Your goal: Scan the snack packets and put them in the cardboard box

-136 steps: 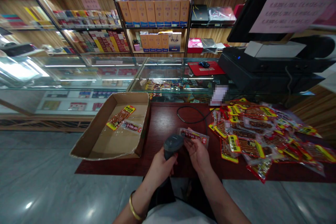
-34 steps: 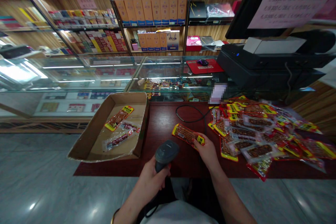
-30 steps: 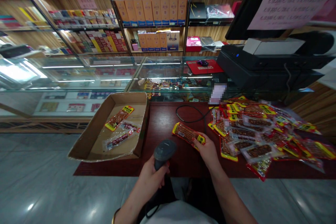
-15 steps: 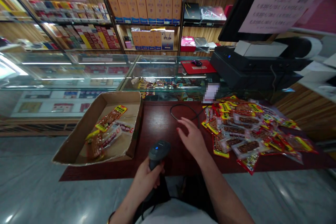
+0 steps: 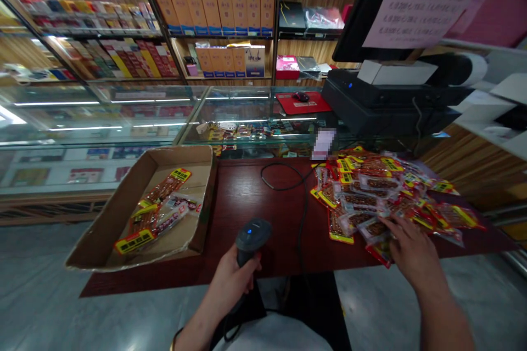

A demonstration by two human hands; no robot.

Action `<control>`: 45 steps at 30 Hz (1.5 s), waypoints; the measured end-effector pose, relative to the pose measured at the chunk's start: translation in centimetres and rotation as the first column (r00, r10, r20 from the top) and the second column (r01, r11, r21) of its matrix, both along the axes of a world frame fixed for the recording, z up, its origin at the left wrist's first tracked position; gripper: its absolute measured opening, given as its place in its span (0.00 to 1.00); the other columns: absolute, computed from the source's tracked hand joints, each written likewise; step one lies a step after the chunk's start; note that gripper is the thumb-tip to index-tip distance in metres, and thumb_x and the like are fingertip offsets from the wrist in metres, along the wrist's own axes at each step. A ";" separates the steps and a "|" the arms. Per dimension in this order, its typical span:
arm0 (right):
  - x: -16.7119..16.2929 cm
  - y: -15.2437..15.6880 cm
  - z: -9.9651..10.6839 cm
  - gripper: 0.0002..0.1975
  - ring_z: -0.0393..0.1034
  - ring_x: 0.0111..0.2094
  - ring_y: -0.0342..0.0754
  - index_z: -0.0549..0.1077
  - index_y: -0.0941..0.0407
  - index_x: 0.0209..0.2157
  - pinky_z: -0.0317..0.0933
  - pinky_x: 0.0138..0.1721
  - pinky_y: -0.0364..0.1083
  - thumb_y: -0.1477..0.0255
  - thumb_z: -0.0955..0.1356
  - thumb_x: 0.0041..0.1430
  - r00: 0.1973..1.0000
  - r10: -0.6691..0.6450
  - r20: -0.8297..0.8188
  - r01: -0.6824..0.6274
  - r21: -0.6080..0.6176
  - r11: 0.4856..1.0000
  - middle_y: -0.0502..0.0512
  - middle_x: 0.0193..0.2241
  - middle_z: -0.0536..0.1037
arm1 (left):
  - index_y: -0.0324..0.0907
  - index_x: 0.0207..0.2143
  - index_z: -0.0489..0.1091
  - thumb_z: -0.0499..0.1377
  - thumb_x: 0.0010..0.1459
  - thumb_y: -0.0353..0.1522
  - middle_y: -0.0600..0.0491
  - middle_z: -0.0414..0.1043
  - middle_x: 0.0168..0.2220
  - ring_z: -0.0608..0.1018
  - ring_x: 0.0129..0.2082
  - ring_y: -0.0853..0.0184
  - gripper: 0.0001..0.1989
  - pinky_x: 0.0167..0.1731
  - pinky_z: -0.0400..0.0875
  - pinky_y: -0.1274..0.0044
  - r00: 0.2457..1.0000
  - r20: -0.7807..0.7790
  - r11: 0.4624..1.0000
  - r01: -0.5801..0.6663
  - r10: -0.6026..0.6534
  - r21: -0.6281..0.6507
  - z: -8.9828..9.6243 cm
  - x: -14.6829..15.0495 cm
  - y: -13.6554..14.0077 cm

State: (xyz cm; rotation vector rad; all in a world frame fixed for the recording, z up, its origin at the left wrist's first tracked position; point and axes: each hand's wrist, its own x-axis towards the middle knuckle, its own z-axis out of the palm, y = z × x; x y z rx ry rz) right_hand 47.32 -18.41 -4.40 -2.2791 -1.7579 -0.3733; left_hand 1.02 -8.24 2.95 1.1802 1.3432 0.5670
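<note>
My left hand (image 5: 234,279) is wrapped round the handle of a dark barcode scanner (image 5: 254,235), which has a small blue light on its head. My right hand (image 5: 415,258) reaches over the near edge of a pile of snack packets (image 5: 368,184). Its fingers are stretched out and touch a clear snack packet (image 5: 373,229); the thumb is hidden. At the left end of the table, a low cardboard box (image 5: 208,197) has several snack packets (image 5: 167,186) lying in it, some red and yellow, some clear.
The scanner's black cable (image 5: 302,225) loops over the dark red table (image 5: 234,192). Behind are a glass display counter (image 5: 144,120), a red mouse mat (image 5: 319,105) and a black monitor (image 5: 354,22) above a dark cash drawer (image 5: 391,112). Stocked shelves line the back.
My right hand has moved right, from above the middle of the table to the packet pile. A red and yellow packet in the box now lies nearer its front. The left hand still holds the barcode scanner.
</note>
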 end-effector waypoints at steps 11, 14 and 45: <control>0.0 0.5 2.9 0.25 0.78 0.46 0.64 0.75 0.51 0.47 0.68 0.52 0.64 0.47 0.62 0.62 0.980 0.006 -0.199 0.019 0.121 0.992 0.62 0.46 0.83 | 0.42 0.29 0.69 0.62 0.47 0.41 0.57 0.73 0.19 0.70 0.13 0.72 0.12 0.12 0.62 0.82 0.996 0.027 0.996 -0.089 0.089 -0.003 -0.4 -1.4 -0.2; -2.5 2.0 5.0 0.27 0.78 0.49 0.63 0.76 0.50 0.51 0.69 0.52 0.59 0.47 0.67 0.59 0.932 -0.021 -0.361 0.100 0.200 0.975 0.62 0.50 0.82 | 0.41 0.29 0.70 0.62 0.48 0.41 0.55 0.74 0.20 0.70 0.13 0.72 0.12 0.12 0.63 0.82 0.993 0.029 0.994 -0.113 0.113 0.000 -0.6 -1.7 -0.2; -22.5 13.3 2.4 0.26 0.77 0.27 0.48 0.81 0.55 0.53 0.70 0.28 0.45 0.64 0.70 0.54 0.126 0.016 -0.992 -0.182 -0.008 0.983 0.52 0.29 0.84 | 0.42 0.33 0.71 0.63 0.51 0.35 0.55 0.76 0.25 0.70 0.16 0.72 0.08 0.16 0.64 0.81 0.998 0.036 0.997 -0.058 0.056 0.058 1.8 -1.8 -1.2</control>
